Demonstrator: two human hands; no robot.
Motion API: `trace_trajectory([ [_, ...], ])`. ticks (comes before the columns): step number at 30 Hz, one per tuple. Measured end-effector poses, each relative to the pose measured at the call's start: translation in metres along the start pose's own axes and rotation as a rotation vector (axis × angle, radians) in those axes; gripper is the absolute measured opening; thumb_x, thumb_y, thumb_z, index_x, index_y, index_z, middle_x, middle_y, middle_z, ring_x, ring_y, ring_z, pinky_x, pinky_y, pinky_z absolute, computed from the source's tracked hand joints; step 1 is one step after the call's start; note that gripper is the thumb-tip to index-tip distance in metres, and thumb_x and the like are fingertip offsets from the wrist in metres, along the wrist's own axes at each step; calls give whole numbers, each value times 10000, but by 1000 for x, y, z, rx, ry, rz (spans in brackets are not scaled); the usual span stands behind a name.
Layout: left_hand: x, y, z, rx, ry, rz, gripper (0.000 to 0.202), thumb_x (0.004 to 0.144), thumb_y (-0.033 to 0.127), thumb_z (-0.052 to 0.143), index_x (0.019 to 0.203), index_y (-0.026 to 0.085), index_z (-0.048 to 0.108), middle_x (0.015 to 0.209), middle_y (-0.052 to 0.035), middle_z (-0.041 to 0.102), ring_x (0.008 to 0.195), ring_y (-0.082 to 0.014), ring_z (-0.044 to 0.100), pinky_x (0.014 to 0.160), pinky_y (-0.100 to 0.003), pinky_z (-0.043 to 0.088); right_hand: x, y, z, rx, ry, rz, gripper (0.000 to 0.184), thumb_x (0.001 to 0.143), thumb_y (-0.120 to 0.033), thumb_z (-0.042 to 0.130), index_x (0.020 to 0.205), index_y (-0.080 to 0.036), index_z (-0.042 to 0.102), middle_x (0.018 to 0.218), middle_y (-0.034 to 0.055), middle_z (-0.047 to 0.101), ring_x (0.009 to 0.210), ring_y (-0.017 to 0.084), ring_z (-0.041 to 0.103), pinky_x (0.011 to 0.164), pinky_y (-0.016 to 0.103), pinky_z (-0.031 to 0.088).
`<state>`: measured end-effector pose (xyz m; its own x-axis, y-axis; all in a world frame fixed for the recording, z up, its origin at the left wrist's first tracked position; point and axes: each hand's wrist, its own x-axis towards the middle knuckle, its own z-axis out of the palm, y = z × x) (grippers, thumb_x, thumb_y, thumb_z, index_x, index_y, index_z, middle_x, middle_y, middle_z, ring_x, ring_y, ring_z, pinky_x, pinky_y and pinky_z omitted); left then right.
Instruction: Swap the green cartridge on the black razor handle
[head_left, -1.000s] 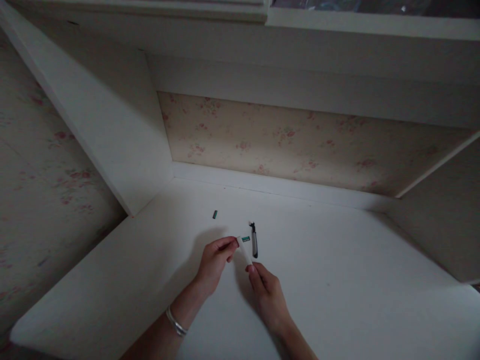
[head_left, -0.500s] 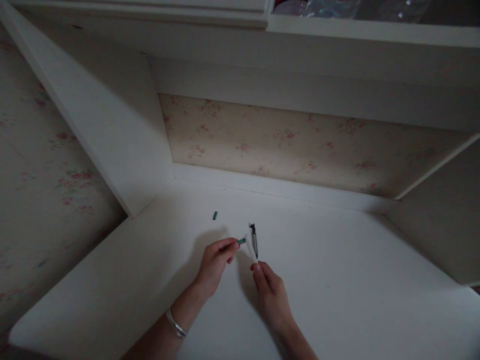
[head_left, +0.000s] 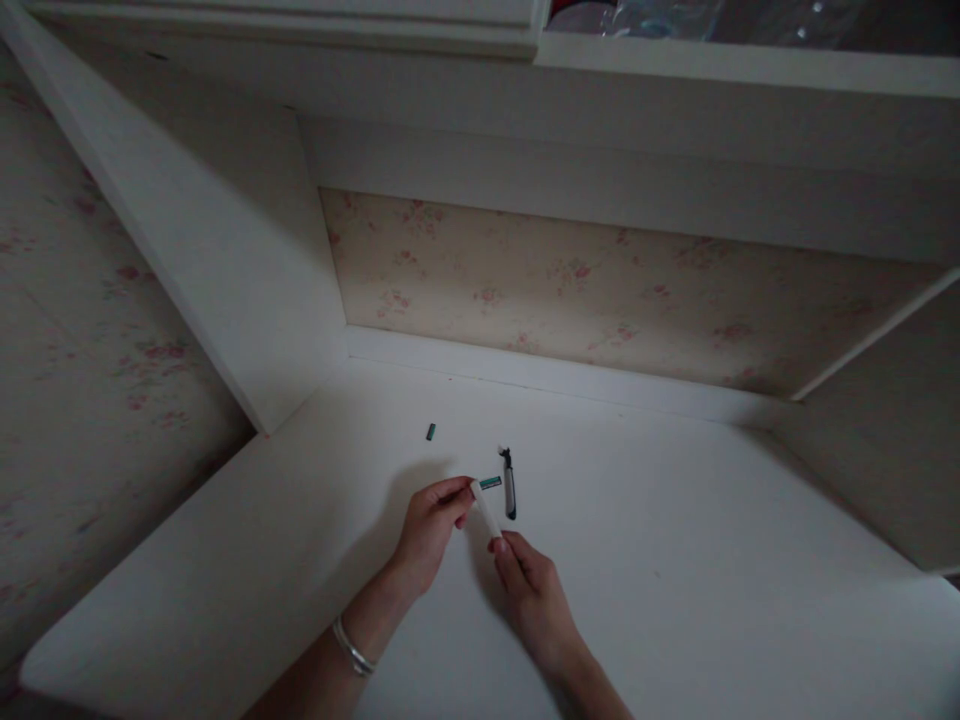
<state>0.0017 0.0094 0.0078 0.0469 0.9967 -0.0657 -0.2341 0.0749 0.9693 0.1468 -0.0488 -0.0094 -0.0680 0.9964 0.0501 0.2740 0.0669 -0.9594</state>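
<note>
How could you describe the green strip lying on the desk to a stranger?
On the white desk, look beyond the left hand, toward the back wall. There, a small green-and-black strip lies alone, unlike the similar strip beside the white stick.

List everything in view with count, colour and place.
Broad flat desk: one, white, foreground
Slim bent-headed handle: one, black and grey, on desk, centre
Flat narrow strip: one, green and black, on desk, beyond left hand
Second flat strip: one, green and black, in left hand
Slim straight stick: one, white, in right hand
Boxy cabinet: one, white, above desk
Clear plastic items: count unclear, transparent, upper right
Floral wallpaper: two areas, beige-pink, behind, left
Curved bracelet: one, silver, left wrist
Hands: two, bare, centre
</note>
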Motion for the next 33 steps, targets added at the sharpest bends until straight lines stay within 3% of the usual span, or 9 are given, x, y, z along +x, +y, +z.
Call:
trace_trajectory([
  [6,1,-1,0,-15,19,-24,315,701,387,691,886,133,705,586,16,509,549,-93,377,528,-227,287,1,3,-3,2,106,35,365,925,-474,381,822,-173,561,628,-33,417,574,123,369,528,226,288],
  [12,1,2,0,18,-25,-4,265,740,383,653,810,131,697,567,33,452,545,-87,345,512,-224,260,0,-2,0,-1,-18,-12,355,929,-461,386,804,-177,558,640,-31,422,603,128,381,550,224,298],
  [18,1,-1,-1,24,12,-26,307,721,376,675,896,124,696,579,21,485,559,-96,377,527,-227,285,2,3,-2,-9,98,45,372,929,-483,369,803,-177,541,631,-29,420,581,124,366,517,228,273],
  [24,0,2,0,18,-29,4,259,736,360,658,824,121,700,583,24,470,555,-90,353,511,-224,266,0,0,0,16,-29,11,362,924,-468,396,798,-171,561,621,-28,420,563,117,352,499,226,263],
  [30,1,-1,-2,24,2,-12,297,722,372,679,874,118,700,589,14,503,561,-97,374,526,-228,293,1,6,2,124,63,87,404,895,-536,408,816,-170,562,595,-40,348,529,111,297,453,220,226],
  [33,2,-3,-3,32,-11,4,286,726,372,676,856,118,703,606,9,509,572,-99,377,529,-229,297,1,9,4,192,-12,120,408,875,-558,438,782,-176,551,581,-48,327,514,103,277,439,217,198],
])
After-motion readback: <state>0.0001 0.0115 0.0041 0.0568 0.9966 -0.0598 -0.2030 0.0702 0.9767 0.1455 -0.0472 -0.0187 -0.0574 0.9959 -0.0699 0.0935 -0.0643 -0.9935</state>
